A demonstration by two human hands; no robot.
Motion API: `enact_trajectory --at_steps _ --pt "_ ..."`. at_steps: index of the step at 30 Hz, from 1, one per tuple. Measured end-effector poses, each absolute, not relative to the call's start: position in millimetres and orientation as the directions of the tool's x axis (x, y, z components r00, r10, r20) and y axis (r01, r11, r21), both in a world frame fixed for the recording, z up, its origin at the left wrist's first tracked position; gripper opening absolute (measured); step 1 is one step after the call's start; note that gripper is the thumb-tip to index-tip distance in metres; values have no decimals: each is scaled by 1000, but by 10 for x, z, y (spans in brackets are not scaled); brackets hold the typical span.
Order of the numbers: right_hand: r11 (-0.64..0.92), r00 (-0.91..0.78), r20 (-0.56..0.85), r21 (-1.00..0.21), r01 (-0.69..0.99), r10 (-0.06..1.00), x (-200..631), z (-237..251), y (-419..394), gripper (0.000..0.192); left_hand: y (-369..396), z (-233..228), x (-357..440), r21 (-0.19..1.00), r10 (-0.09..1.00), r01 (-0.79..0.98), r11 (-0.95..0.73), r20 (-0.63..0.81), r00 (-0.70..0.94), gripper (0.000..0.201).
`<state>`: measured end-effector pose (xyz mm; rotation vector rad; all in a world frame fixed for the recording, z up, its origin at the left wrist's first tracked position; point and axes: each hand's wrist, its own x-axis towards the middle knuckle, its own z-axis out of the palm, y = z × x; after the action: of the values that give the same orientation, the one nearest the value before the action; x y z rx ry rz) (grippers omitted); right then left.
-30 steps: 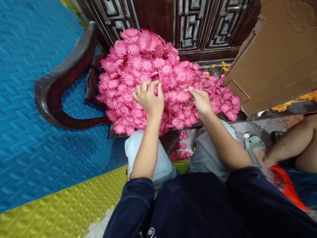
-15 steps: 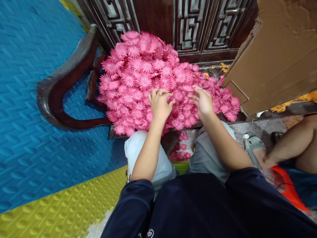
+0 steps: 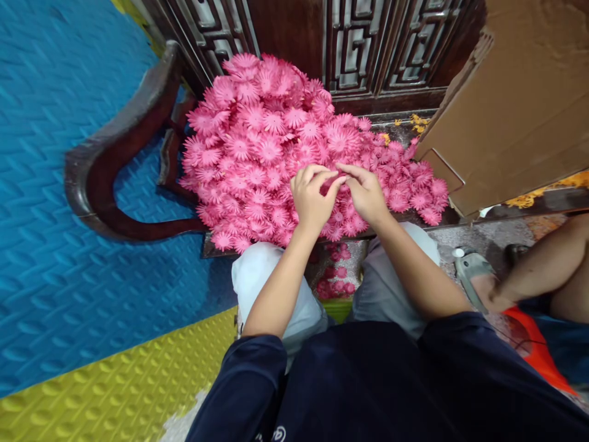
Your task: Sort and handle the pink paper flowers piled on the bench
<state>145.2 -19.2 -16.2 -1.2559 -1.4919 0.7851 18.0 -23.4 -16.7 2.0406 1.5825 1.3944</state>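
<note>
On a dark wooden bench (image 3: 138,227), a large heap of pink paper flowers (image 3: 257,147) is piled against a carved wooden panel (image 3: 350,49). Above the near edge of the heap, the left hand (image 3: 310,199) and the right hand (image 3: 365,193) are brought together, fingertips touching. Both are curled into a pinch, but whether a flower is gripped between them cannot be told. A few fallen pink flowers (image 3: 335,276) are seen on the floor between the person's knees. To the right, a brown cardboard box (image 3: 519,104) is leaned beside the heap. Blue (image 3: 59,153) and yellow (image 3: 115,380) foam mats are laid to the left. Another person's arm (image 3: 538,270) is seen at the right edge.
</note>
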Motion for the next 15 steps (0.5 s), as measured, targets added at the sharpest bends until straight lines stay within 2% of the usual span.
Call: enact_trajectory --at_steps 3,7,15 --pt "342 -58 350 -846 410 935 1435 -132 -245 33 -184 -193 154 735 860 549 -399 507 -54 15" --pt "385 -117 371 -821 423 921 1402 -101 -278 33 -126 -232 116 819 895 424 -387 445 -42 8" --pt "356 -115 337 -872 336 934 1367 -70 -299 38 -133 -228 125 825 902 432 -365 428 -54 7"
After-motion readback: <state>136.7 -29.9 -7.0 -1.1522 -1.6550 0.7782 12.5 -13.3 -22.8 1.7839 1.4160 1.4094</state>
